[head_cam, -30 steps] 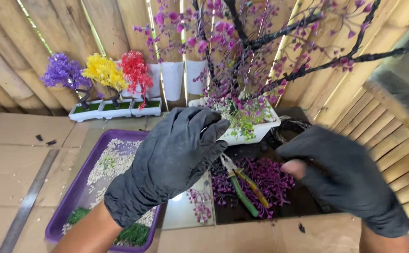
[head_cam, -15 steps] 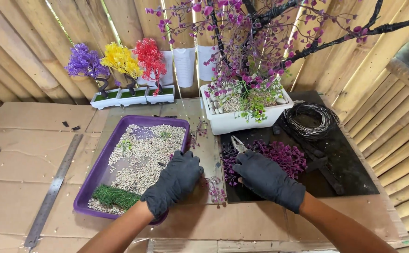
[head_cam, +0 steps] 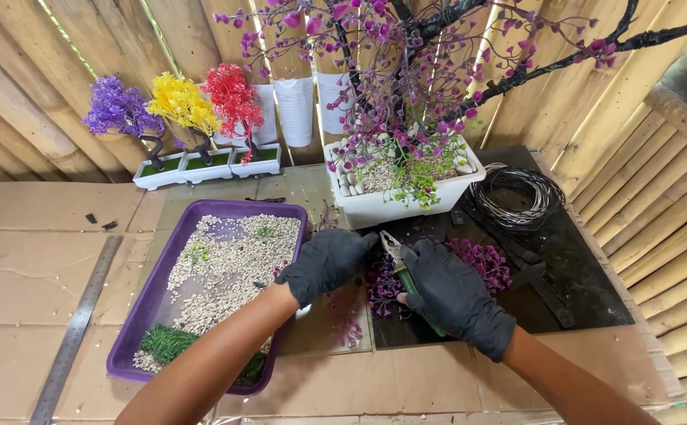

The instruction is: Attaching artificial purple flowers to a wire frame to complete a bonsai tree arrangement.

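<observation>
The desk (head_cam: 36, 236) is covered with flattened brown cardboard and backed by a bamboo wall (head_cam: 60, 71). At its rear stands a tall artificial tree (head_cam: 406, 71) with dark branches and purple-pink blossoms, rooted in a white planter (head_cam: 383, 206) filled with pebbles and green sprigs. In front of the planter lies a dark mat (head_cam: 579, 275), and on it, to the right, a coil of black wire (head_cam: 516, 197). Left of centre sits a purple tray (head_cam: 147, 315) of pale gravel with a tuft of green grass at its near end. A steel ruler (head_cam: 76, 330) lies along the cardboard further left. Three small trees, purple (head_cam: 115, 110), yellow (head_cam: 180, 101) and red (head_cam: 233, 98), stand in little white pots by the wall. A heap of purple blossoms (head_cam: 481, 264) rests on the mat, near the planter's front. The right hand (head_cam: 453, 303), in a black glove, has its fingers wrapped around green-handled pliers (head_cam: 397, 256), whose tip points at the planter. The left hand (head_cam: 327, 264), also gloved, has fingers curled, their tips just beside the pliers' tip; whether they pinch anything I cannot tell.
</observation>
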